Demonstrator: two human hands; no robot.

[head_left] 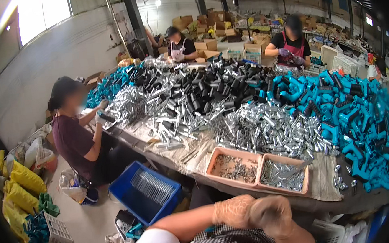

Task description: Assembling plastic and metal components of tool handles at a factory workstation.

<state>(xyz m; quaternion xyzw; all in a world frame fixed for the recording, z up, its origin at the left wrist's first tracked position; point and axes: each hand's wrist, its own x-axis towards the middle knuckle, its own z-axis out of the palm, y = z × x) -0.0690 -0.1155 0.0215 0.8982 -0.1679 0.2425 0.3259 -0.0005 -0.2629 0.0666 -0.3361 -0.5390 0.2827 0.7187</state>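
Obs.: the left hand (231,211) and right hand (270,216), both in thin see-through gloves, sit low at the near edge, over the lap. They are pressed together, glove on glove. I cannot tell whether anything is pinched between them, as the fingers are hidden.

Nearest work: two pinkish trays stand side by side at the near edge of the table (320,182), just beyond the hands and apart from them. The left tray (210,163) holds a thin scatter of small metal bits (235,168). The right tray (307,176) holds more short silver tubes (283,176).

Axis: each tray's long side runs near to far, leaning a little leftward toward the far end. The two trays touch along a long wall. The tubes inside lie flat and point every way, with no common heading.

Judgement: the hands look to be seating a glove. To do that well, pull it snug at the fingertips so the small tubes can be picked up singly, and keep the cuffs off the tray rims.

Surroundings: beyond the trays is a heap of silver tubes (268,125), then black tubes (210,88) farther off. Blue plastic fittings (354,113) are piled at right. A blue crate (145,194) stands on the floor at left, beside a seated co-worker (75,140).
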